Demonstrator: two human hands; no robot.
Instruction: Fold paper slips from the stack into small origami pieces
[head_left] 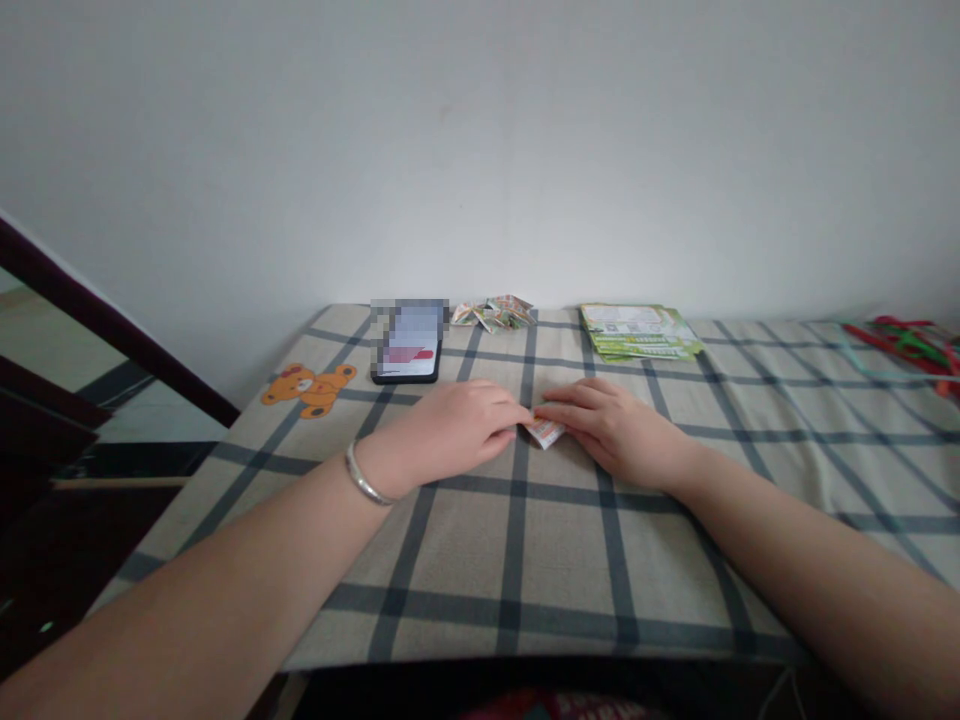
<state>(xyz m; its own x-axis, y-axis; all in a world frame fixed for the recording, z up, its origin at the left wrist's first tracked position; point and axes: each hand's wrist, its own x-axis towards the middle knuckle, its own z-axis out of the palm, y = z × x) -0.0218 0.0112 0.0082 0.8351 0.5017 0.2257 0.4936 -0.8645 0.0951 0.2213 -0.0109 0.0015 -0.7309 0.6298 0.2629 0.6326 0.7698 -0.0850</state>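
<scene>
A small folded piece of printed paper [545, 434], orange and white with a pointed lower corner, lies on the checked tablecloth between my hands. My left hand [469, 428], with a silver bangle at the wrist, has its fingers drawn together, and the fingertips touch the paper's upper left edge. From the other side, the fingers of my right hand [616, 430] hold the paper down along its right and top edges. Part of the paper is hidden under my fingers.
Near the wall are a phone [411, 345] with a lit screen, several folded paper pieces [495, 313] and a stack of green printed leaflets [637, 332]. A bear picture [309, 388] is at left. Red and green items [911, 345] lie far right.
</scene>
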